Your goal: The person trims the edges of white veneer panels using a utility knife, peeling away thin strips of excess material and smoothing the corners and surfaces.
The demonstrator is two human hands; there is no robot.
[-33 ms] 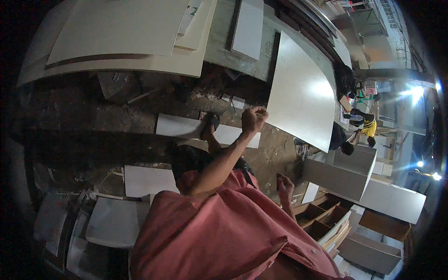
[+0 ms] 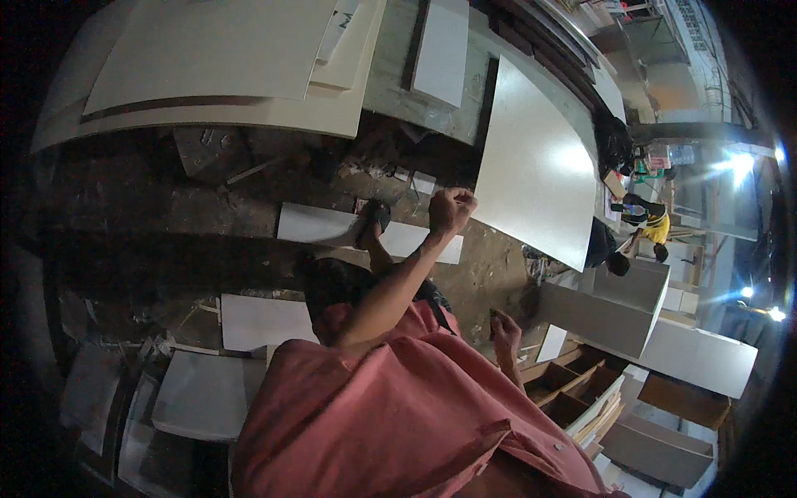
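My left hand is closed, its thumb and fingers pinched together at the near left edge of a large white panel. Whether the fingertips grip that edge or something small, I cannot make out. Lower and to the right, my right hand hangs beside my body with curled fingers. A dark bit shows at its fingertips, too small to name. Below my left hand, a long white board lies on the floor, and my sandalled foot is over it.
Large cream sheets rest at the upper left, with a narrow white board beside them. A grey box-shaped cabinet and a compartmented wooden drawer stand at right. Two people work beyond, one in a yellow top. White panels lie lower left.
My right hand has shifted very slightly, its fingers a little differently turned. My left hand and the panel stay almost where they were.
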